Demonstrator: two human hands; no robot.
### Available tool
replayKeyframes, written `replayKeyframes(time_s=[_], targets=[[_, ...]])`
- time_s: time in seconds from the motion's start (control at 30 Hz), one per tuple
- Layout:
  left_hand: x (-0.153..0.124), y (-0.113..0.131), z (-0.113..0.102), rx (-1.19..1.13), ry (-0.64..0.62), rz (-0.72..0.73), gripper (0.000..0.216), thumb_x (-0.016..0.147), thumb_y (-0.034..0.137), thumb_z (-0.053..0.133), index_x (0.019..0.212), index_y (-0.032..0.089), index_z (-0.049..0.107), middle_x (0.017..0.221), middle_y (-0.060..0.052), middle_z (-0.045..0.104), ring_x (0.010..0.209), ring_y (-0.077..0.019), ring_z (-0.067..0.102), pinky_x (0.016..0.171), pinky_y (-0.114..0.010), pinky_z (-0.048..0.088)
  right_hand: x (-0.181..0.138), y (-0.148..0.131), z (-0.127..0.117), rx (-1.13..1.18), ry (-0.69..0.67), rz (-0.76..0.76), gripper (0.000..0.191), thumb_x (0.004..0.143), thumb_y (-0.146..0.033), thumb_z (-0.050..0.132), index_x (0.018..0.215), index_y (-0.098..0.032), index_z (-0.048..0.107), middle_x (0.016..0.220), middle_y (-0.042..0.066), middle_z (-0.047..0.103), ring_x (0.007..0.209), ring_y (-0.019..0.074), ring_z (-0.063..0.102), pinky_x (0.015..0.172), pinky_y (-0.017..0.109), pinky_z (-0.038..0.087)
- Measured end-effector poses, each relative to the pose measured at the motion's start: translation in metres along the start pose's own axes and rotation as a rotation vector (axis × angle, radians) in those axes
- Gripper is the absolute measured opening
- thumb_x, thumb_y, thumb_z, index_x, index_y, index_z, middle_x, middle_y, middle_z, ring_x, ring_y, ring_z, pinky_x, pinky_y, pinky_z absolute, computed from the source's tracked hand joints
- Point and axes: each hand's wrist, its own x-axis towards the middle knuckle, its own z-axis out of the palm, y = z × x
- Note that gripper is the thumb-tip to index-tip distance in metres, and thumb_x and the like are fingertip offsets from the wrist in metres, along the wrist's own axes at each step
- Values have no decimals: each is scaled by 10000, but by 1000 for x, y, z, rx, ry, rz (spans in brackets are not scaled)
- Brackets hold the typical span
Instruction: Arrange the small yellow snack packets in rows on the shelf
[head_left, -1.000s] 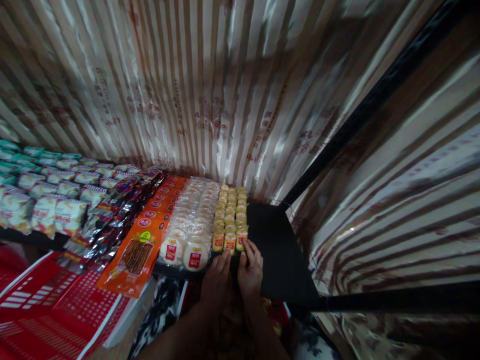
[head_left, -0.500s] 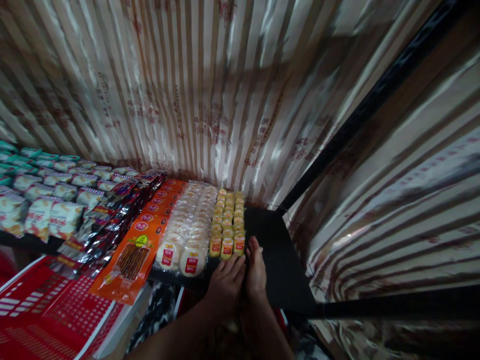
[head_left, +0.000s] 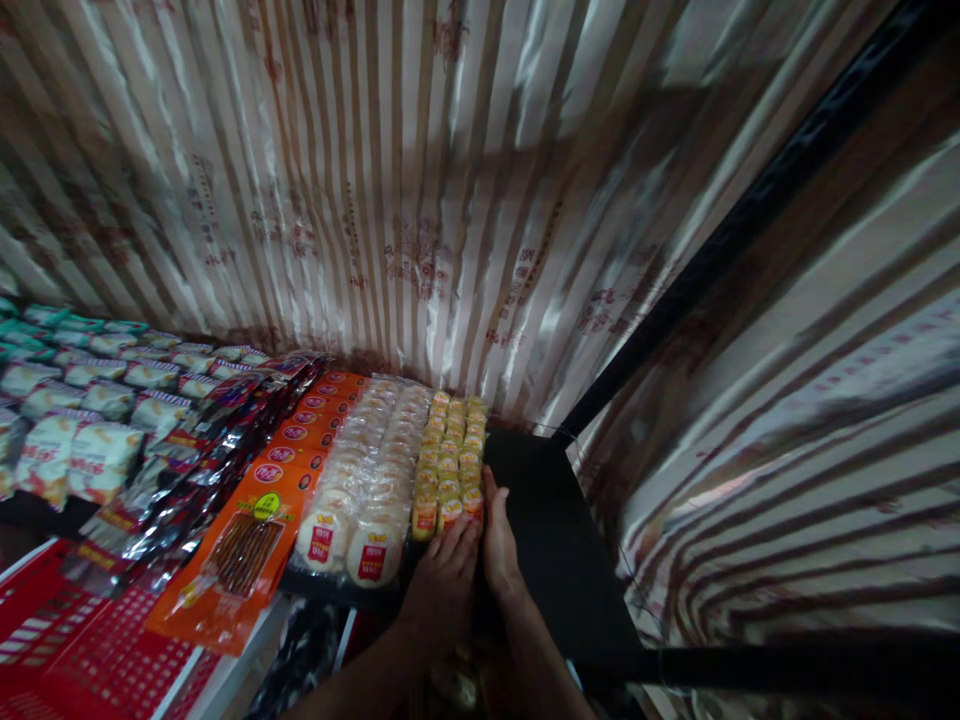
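Small yellow-wrapped snack packs point(head_left: 448, 455) stand in three rows on a black shelf point(head_left: 551, 540). My left hand point(head_left: 442, 580) lies with its fingers stretched against the front ends of these rows. Along their right side my right hand point(head_left: 499, 540) is held flat, palm inward and fingers pointing away from me. Neither hand is wrapped round anything. Immediately left of the yellow packs are two rows of clear-wrapped round white crackers point(head_left: 373, 550) with red labels.
Orange snack bags point(head_left: 255, 540) overlap in a line further left, beside dark shiny packets point(head_left: 195, 450) and white snack bags point(head_left: 105, 460). Red baskets point(head_left: 97, 640) sit below the shelf. A black post point(head_left: 675, 280) slants up at right, before striped sheeting point(head_left: 450, 180).
My right hand has moved forward and in against the side of the yellow packs. My left fingers remain at their front. The view has shifted slightly, so the goods appear lower.
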Motion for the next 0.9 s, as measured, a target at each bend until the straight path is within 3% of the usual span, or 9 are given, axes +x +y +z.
replayKeyframes(time_s=[0.23, 0.43, 0.57, 0.77, 0.9], targets=[[0, 0, 4, -10, -64, -24, 495, 895, 306, 368, 1358, 133, 341, 1427, -55, 359, 1347, -209, 204, 1047, -334, 257, 40, -5, -8, 22, 51, -67, 750, 781, -708, 287, 1364, -239, 339, 1471, -13, 236, 1364, 178, 176, 1132, 389, 82], [2, 2, 1, 13, -70, -15, 481, 905, 308, 346, 1348, 122, 361, 1433, -55, 346, 1351, -214, 201, 1052, -326, 243, 50, -13, 11, 131, -26, 9, 713, 784, -713, 265, 1350, -291, 362, 1438, -13, 325, 1318, 213, 309, 1062, 439, 299], [2, 1, 5, 51, -14, -11, 472, 909, 319, 344, 1332, 116, 389, 1427, -53, 357, 1345, -211, 214, 1045, -321, 238, 53, -8, 5, 127, -58, -20, 699, 786, -708, 278, 1334, -289, 389, 1429, -13, 347, 1318, 202, 309, 1081, 430, 265], [0, 0, 13, 119, 58, 32, 472, 910, 345, 351, 1321, 120, 408, 1428, -49, 356, 1344, -217, 213, 1041, -324, 231, 84, -6, -6, 49, 31, -56, 730, 775, -725, 254, 1338, -276, 378, 1462, -18, 262, 1349, 186, 229, 1113, 429, 171], [0, 0, 16, 130, 26, 6, 467, 910, 352, 343, 1326, 147, 403, 1434, -26, 346, 1336, -204, 237, 997, -310, 297, 89, -11, 3, 66, -55, -35, 691, 778, -719, 277, 1300, -296, 438, 1366, -16, 449, 1301, 203, 342, 1082, 431, 257]])
